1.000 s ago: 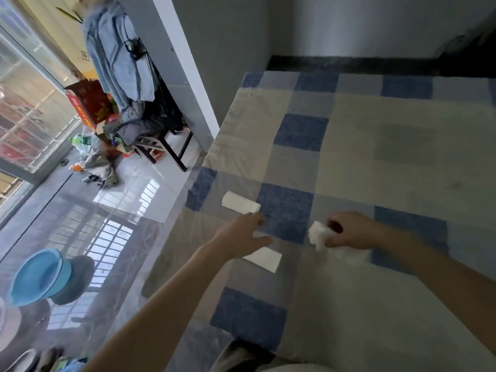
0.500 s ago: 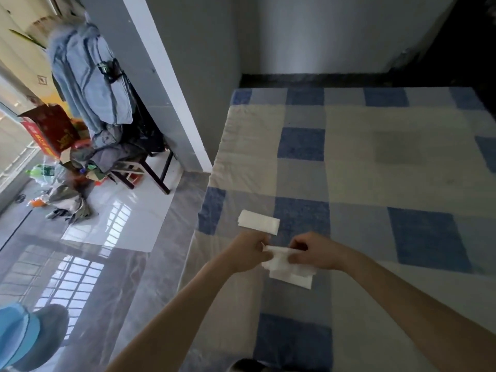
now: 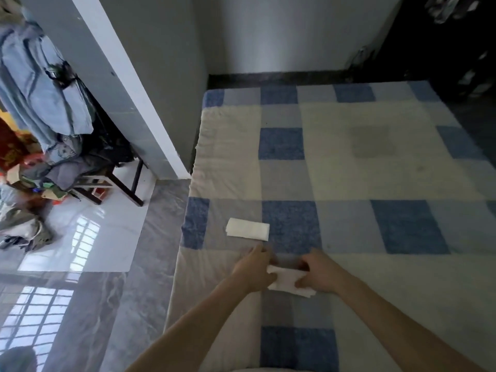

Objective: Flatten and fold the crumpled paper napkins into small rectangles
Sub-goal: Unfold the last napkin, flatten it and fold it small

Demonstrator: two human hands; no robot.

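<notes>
1. Both hands are on one napkin (image 3: 285, 281) near the front-left edge of the bed (image 3: 349, 170), at about 6 o'clock from the folded napkin (image 3: 247, 229) that lies flat on the checked cover.
2. Your left hand (image 3: 253, 272) pinches the napkin's left end; your right hand (image 3: 319, 273) has its fingers curled over the right end. Both are grasping, neither is released.
3. Under the paper you hold, a white layer pokes out toward 5 o'clock. I can't tell whether it's the same sheet or a second one lying beneath.
4. To my eye this is the flattening and lining-up part of a fold, not the last crease.
5. Draw the two ends gently apart, toward 9 and 3 o'clock, until the wrinkles ease. Napkin paper tears readily, so go light.
6. The bed gives under pressure. Square the edges first, then press the crease with flat fingers, running from the middle outward.
7. Check the corners meet before you let go, and aim for a rectangle like the finished one at 12 o'clock.
</notes>
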